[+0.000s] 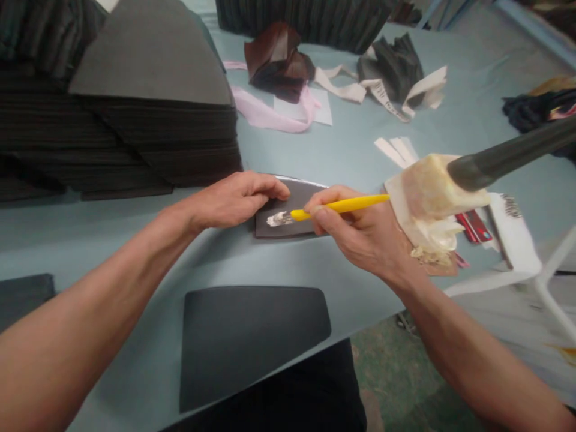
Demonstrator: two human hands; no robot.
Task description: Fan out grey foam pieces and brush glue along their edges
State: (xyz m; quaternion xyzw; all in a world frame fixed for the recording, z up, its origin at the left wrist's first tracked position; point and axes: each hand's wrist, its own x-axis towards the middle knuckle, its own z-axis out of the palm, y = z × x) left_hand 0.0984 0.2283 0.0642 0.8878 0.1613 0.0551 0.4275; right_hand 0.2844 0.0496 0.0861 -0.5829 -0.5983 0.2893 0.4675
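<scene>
My right hand [360, 234] is closed around the yellow handle of a brush [339, 206]. White paste coats the bristles, which point left and touch or hover just over a small dark panel [297, 203]. A white line runs along the panel's far edge. My left hand [234, 198] lies over the panel's left end, index finger stretched onto its surface and thumb beside it; the other fingers are mostly hidden. Nearer to me lies a larger dark panel [252, 336] with rounded corners, flat at the table's front edge.
Tall stacks of dark panels [153, 54] stand at the left and back. A paste-crusted container [418, 186] with a thick dark handle [517, 150] sits right of my hand. Leather scraps [276, 57], a pink strip [274, 117] and white strips [398, 150] lie farther back on the table.
</scene>
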